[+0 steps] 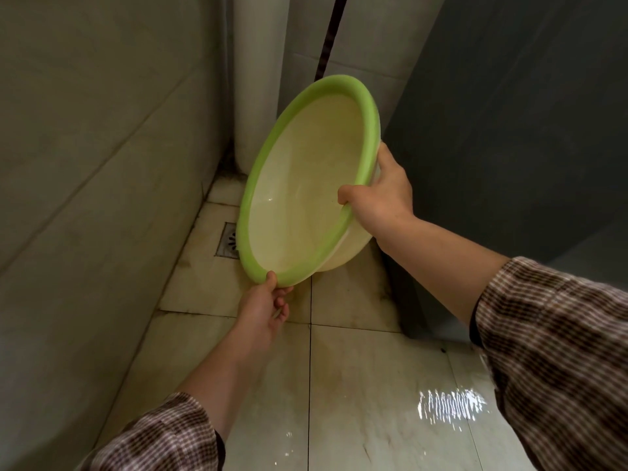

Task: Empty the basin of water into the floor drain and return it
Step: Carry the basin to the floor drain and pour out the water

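I held the basin [306, 185] tipped steeply over the floor drain [228, 240], left hand [263, 309] and right hand [380, 195] gripping its rim; a steady tilt would drain the dregs.

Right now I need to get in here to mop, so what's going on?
A person is tipping a green-rimmed basin steeply on its side in the corner, just above the floor drain. The right hand grips the upper rim with the thumb inside, and the left hand pinches the low rim. No pool of water shows in the basin, only a wet sheen. The floor tiles nearer the person glisten wet.
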